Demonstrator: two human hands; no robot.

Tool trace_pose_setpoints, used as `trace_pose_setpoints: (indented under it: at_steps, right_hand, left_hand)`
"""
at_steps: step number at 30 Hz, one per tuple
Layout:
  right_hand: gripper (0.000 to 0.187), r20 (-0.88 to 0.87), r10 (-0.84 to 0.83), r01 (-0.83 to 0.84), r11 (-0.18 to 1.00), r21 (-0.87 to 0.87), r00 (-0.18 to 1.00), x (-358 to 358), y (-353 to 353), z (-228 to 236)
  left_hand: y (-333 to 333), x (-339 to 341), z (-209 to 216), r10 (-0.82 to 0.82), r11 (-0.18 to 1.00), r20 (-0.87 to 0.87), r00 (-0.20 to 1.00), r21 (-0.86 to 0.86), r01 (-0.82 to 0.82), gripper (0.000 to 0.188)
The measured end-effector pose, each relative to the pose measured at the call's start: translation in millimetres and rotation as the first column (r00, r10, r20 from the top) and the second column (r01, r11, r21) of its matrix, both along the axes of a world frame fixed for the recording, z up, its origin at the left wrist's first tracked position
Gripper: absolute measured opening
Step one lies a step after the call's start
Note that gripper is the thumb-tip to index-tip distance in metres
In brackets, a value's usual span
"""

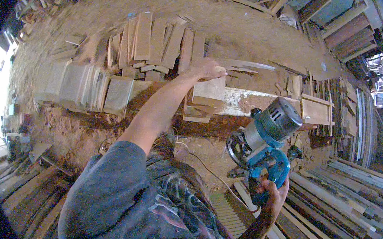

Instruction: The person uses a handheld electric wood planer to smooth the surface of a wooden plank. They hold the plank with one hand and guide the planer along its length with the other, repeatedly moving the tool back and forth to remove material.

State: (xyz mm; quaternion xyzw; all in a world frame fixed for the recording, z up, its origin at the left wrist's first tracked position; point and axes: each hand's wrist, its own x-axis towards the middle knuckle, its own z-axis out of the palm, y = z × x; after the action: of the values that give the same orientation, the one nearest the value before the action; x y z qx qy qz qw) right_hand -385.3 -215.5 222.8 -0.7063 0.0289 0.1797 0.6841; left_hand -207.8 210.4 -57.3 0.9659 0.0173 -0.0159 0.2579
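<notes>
My right hand (275,191) is wrapped round the blue D-shaped handle of a wood router (265,132). The router is held up off the bench, tilted, with its round base facing left and its grey motor housing pointing up and away. A pale cord trails from it toward the left. My left arm reaches forward across the bench, and my left hand (211,70) grips the far end of a short wooden board (208,92). That board lies on the bench, over other pieces that stick out at its near edge. The fingertips curl over the board's far edge and are partly hidden.
The narrow bench (249,100) runs across in front of me. A row of boards (80,87) stands at its left, with stacked boards (153,43) behind it. At its right sits a wooden frame piece (316,109). Long planks (332,204) lie on the lower right.
</notes>
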Motion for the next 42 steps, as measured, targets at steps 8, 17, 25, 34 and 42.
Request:
trace_pose_setpoints:
  at_steps: [8, 17, 25, 34, 42]
  right_hand:
    - [0.053, -0.008, 0.034, -0.034, 0.999, -0.041, 0.999, 5.3, 10.9, 4.4]
    - [0.065, -0.022, 0.147, -0.147, 0.989, -0.02, 0.989, 6.4, 12.1, 6.3]
    - [0.08, 0.045, 0.309, -0.308, 0.951, -0.024, 0.95, 19.9, 22.7, -21.1]
    - [0.092, 0.194, 0.339, -0.324, 0.94, -0.106, 0.921, 17.2, 56.4, -81.4]
    - [0.041, -0.161, 0.466, -0.493, 0.822, -0.285, 0.87, 5.9, 10.9, -132.0]
  left_hand:
    - [-14.4, -71.9, 64.9, 0.17, 0.981, 0.03, 0.985, 0.085, -0.172, 0.045]
    - [-40.7, -63.6, 71.2, 0.212, 0.977, 0.076, 0.974, 0.007, -0.213, 0.068]
    - [-94.5, -98.5, 8.1, 0.758, 0.652, 0.098, 0.644, -0.15, -0.744, 0.074]
    - [-91.6, -107.7, 11.8, 0.765, 0.631, 0.102, 0.636, -0.318, -0.708, 0.067]
    - [-95.2, -115.2, 22.8, 0.772, 0.621, 0.166, 0.614, -0.401, -0.673, 0.059]
